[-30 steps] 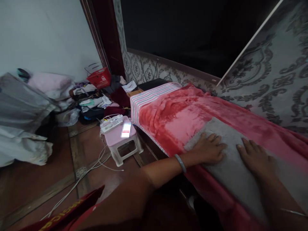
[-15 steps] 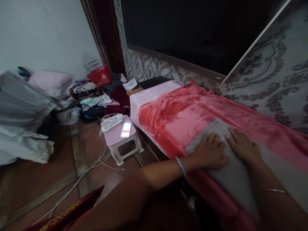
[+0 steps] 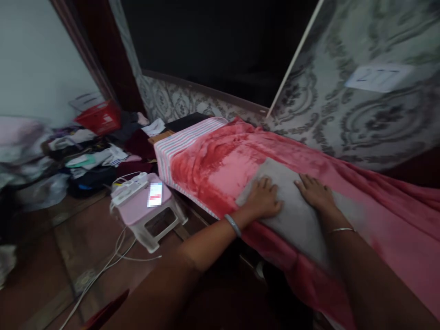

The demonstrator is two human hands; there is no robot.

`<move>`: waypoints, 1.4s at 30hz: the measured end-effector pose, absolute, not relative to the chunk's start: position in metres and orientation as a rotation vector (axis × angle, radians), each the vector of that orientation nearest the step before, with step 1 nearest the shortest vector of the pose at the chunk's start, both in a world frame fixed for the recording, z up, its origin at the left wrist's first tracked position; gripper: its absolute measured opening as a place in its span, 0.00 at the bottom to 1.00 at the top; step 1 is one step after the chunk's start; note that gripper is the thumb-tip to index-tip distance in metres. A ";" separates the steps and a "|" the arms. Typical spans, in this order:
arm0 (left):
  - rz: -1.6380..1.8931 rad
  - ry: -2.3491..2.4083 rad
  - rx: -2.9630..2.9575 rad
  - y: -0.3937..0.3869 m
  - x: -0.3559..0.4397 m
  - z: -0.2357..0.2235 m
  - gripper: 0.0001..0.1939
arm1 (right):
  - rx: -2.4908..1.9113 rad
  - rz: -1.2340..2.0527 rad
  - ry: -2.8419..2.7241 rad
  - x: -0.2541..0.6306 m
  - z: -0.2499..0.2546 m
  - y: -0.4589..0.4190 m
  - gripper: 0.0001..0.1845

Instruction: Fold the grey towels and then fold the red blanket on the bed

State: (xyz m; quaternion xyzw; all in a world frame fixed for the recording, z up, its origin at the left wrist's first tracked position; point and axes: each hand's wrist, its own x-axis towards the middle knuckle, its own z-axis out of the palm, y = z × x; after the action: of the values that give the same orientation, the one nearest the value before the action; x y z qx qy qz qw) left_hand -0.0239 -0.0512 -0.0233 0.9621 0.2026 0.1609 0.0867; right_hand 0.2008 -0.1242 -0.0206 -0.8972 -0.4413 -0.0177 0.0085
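Observation:
A grey cloth (image 3: 292, 229) lies flat over a red and pink plush blanket (image 3: 227, 172) that is spread along a low surface by the wall. My left hand (image 3: 264, 197), with a grey bangle at its wrist, rests palm down on the cloth's left part, fingers apart. To its right, my right hand (image 3: 315, 192) also presses flat on the cloth near its far edge, fingers stretched out; a thin bracelet circles that wrist. Neither hand grips anything. Under the blanket's left end, a striped sheet (image 3: 189, 135) shows.
Left of the blanket stands a pink and white stool (image 3: 137, 213) bearing a power strip (image 3: 129, 187) and a lit phone (image 3: 155, 194). Cables (image 3: 99, 270) trail over the floor. Piled clothes (image 3: 92, 160) and a red basket (image 3: 99, 118) lie behind. A large dark screen (image 3: 213, 46) hangs above.
The view has swung right, so the scene sits further left and a numbered paper on the wall has appeared. Both hands stay flat on the grey cloth.

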 end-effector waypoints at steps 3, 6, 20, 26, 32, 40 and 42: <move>0.451 0.608 2.871 -0.048 -0.023 -0.019 0.32 | -2.858 -0.085 -1.174 0.223 -0.023 -0.181 0.36; 0.434 0.636 2.889 -0.047 -0.022 -0.016 0.31 | -2.861 -0.012 -0.885 0.238 -0.025 -0.244 0.36; 0.392 0.656 2.973 -0.047 -0.018 -0.007 0.32 | -2.734 -0.175 -1.215 0.075 -0.014 -0.232 0.32; 0.283 0.585 2.931 -0.041 -0.021 -0.004 0.33 | -2.763 -0.195 -1.218 0.082 -0.022 -0.256 0.31; 0.190 0.465 2.927 -0.020 -0.051 -0.008 0.31 | -2.833 -0.158 -0.919 0.106 -0.041 -0.316 0.32; 0.222 0.543 2.873 -0.012 -0.103 -0.014 0.29 | -2.731 -0.320 -0.768 0.081 -0.034 -0.318 0.33; 0.299 0.537 2.900 -0.024 -0.106 -0.010 0.29 | -2.654 -0.392 -0.916 0.063 -0.024 -0.289 0.33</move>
State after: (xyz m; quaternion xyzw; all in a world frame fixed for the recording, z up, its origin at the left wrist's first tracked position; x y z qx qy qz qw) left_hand -0.1056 -0.0243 -0.0096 0.9745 0.1803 0.1005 0.0884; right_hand 0.0628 -0.2893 -0.0242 -0.9252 -0.3194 -0.1366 0.1528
